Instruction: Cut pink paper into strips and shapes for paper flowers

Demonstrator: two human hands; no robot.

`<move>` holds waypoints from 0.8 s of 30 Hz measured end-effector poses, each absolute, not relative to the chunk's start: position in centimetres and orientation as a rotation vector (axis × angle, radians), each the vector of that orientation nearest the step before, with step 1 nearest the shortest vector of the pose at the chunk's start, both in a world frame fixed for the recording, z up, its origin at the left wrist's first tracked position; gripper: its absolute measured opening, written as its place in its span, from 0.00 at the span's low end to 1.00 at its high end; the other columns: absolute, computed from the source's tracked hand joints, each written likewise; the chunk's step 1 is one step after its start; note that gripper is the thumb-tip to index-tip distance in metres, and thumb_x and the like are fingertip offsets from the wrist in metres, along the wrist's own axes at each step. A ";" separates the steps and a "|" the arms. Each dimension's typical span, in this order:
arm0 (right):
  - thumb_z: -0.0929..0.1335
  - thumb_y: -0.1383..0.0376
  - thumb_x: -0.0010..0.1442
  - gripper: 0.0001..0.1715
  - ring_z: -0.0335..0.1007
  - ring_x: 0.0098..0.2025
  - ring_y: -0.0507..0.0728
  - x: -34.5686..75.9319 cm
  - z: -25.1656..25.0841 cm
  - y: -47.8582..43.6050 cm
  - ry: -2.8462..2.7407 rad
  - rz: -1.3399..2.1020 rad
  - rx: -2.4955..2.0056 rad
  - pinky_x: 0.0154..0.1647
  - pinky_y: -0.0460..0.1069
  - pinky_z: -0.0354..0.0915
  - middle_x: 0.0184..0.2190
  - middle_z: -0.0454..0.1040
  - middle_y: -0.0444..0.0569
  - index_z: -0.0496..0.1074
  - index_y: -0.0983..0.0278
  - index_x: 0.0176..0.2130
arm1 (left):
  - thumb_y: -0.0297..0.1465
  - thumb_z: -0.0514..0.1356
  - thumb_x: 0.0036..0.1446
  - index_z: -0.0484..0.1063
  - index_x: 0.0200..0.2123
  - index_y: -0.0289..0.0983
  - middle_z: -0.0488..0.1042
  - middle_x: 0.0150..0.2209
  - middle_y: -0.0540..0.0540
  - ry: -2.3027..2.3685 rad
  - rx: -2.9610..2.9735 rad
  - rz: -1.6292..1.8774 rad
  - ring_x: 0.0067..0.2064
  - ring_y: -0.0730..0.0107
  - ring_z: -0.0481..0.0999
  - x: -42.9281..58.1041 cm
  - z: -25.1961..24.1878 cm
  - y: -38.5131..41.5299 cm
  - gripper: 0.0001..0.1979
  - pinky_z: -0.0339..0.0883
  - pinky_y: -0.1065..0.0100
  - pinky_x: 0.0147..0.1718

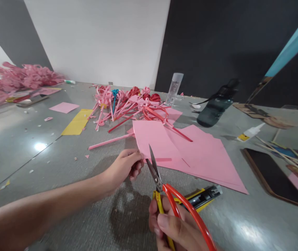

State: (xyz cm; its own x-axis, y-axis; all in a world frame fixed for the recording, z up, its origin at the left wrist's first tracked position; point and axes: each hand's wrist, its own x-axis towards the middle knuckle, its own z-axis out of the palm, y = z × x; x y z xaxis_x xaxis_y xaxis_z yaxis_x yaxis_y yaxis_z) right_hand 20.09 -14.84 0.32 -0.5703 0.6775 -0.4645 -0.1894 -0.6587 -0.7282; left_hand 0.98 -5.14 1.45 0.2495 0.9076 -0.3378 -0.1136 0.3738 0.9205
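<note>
My right hand (176, 228) is closed round scissors (164, 190) with red and yellow loop handles; their blades are parted and point up at the near left corner of a pink paper sheet (162, 143). My left hand (125, 167) pinches that corner of the sheet, fingers pressed together at the edge. More pink sheets (209, 157) lie under and to the right of it on the grey table (60, 167).
A pile of rolled pink and red paper sticks (128, 104) lies behind the sheets. A yellow utility knife (203, 197) sits by my right hand. A phone (274, 176), glue bottle (250, 132), dark bottle (217, 106), clear tube (174, 89) and yellow sheet (78, 122) are around.
</note>
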 end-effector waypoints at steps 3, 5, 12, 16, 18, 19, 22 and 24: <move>0.75 0.40 0.52 0.36 0.52 0.19 0.41 19.9 0.3 -14.8 -0.878 2.225 -1.033 0.23 0.44 0.46 0.28 0.64 0.38 0.64 0.61 0.44 | 0.39 0.61 0.56 0.64 0.26 0.37 0.61 0.22 0.54 1.081 0.936 0.840 0.19 0.81 0.58 1.0 1.4 -5.4 0.13 0.47 0.75 0.17; 0.75 0.38 0.50 0.38 0.51 0.18 0.42 19.8 0.4 -14.8 -0.873 2.231 -1.040 0.22 0.44 0.43 0.25 0.63 0.37 0.63 0.61 0.44 | 0.39 0.61 0.56 0.64 0.26 0.37 0.61 0.22 0.54 1.065 0.949 0.846 0.20 0.80 0.59 1.0 1.4 -5.5 0.14 0.49 0.75 0.17; 0.75 0.36 0.49 0.40 0.55 0.20 0.42 19.7 0.9 -14.9 -0.882 2.223 -1.117 0.22 0.44 0.46 0.30 0.65 0.39 0.64 0.62 0.45 | 0.40 0.62 0.56 0.64 0.25 0.37 0.60 0.22 0.54 1.036 0.981 0.843 0.20 0.80 0.58 1.5 2.1 -6.3 0.15 0.52 0.74 0.17; 0.73 0.36 0.52 0.39 0.55 0.20 0.42 19.8 1.7 -15.0 -0.935 2.204 -1.119 0.23 0.44 0.48 0.32 0.65 0.39 0.64 0.61 0.45 | 0.39 0.61 0.58 0.63 0.25 0.37 0.60 0.22 0.54 1.017 0.990 0.842 0.20 0.79 0.59 1.5 2.4 -6.6 0.15 0.52 0.74 0.18; 0.73 0.36 0.52 0.38 0.56 0.21 0.43 19.9 2.1 -15.0 -0.953 2.210 -1.090 0.23 0.44 0.49 0.31 0.64 0.39 0.64 0.61 0.45 | 0.38 0.60 0.59 0.63 0.25 0.37 0.60 0.22 0.54 1.001 0.995 0.838 0.20 0.79 0.58 1.5 2.4 -6.7 0.15 0.52 0.74 0.18; 0.73 0.36 0.52 0.38 0.56 0.22 0.44 20.0 2.2 -14.9 -0.962 2.211 -1.070 0.23 0.44 0.49 0.31 0.64 0.40 0.64 0.60 0.45 | 0.38 0.60 0.60 0.62 0.25 0.37 0.60 0.22 0.55 0.994 0.994 0.840 0.20 0.80 0.58 1.5 2.4 -6.8 0.15 0.52 0.74 0.18; 0.72 0.32 0.48 0.42 0.58 0.24 0.47 20.2 2.2 -14.6 -0.972 2.209 -1.007 0.24 0.45 0.53 0.32 0.66 0.43 0.65 0.59 0.46 | 0.37 0.59 0.61 0.63 0.26 0.37 0.60 0.22 0.55 0.984 0.984 0.847 0.20 0.80 0.58 1.5 2.4 -6.8 0.15 0.52 0.73 0.18; 0.70 0.28 0.44 0.47 0.60 0.25 0.47 20.2 1.8 -14.3 -0.982 2.190 -0.990 0.25 0.46 0.56 0.34 0.67 0.44 0.66 0.59 0.46 | 0.37 0.59 0.61 0.63 0.26 0.37 0.60 0.22 0.55 0.981 0.983 0.846 0.20 0.80 0.58 1.6 2.4 -6.9 0.14 0.52 0.73 0.18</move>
State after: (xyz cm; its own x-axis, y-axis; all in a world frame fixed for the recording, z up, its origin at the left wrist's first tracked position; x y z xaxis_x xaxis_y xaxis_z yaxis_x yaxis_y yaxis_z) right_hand 20.23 -14.34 1.79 -0.5851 0.7051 -0.4007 -0.1701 -0.5897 -0.7895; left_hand 1.56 -6.89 2.41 0.3305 0.9041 -0.2708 -0.1344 0.3291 0.9347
